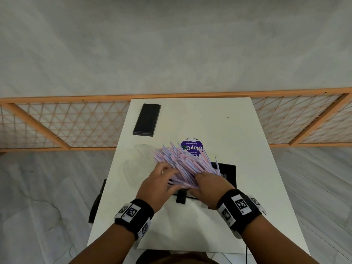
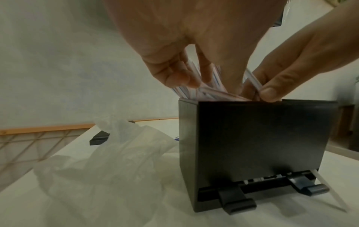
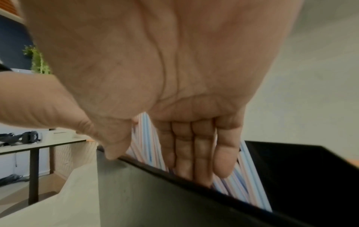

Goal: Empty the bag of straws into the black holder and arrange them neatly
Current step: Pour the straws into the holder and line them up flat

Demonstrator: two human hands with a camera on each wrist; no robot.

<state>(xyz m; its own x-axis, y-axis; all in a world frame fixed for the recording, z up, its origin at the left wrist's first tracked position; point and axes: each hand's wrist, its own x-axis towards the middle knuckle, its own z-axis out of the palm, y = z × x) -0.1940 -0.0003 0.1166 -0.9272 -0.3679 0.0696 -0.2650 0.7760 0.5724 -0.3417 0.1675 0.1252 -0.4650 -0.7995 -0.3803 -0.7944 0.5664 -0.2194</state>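
Note:
A black holder stands on the white table, with a fan of pink and blue paper-wrapped straws sticking out of its top toward the far left. My left hand curls its fingers into the straws at the holder's left side. My right hand lays straight fingers flat on the straws inside the holder, thumb on the rim. The clear plastic bag lies crumpled and flat left of the holder.
A black lid lies at the table's far left. A purple round label shows behind the straws. One straw pokes out of the dispenser slot at the holder's foot. A wooden lattice screen lies on the floor beyond the table.

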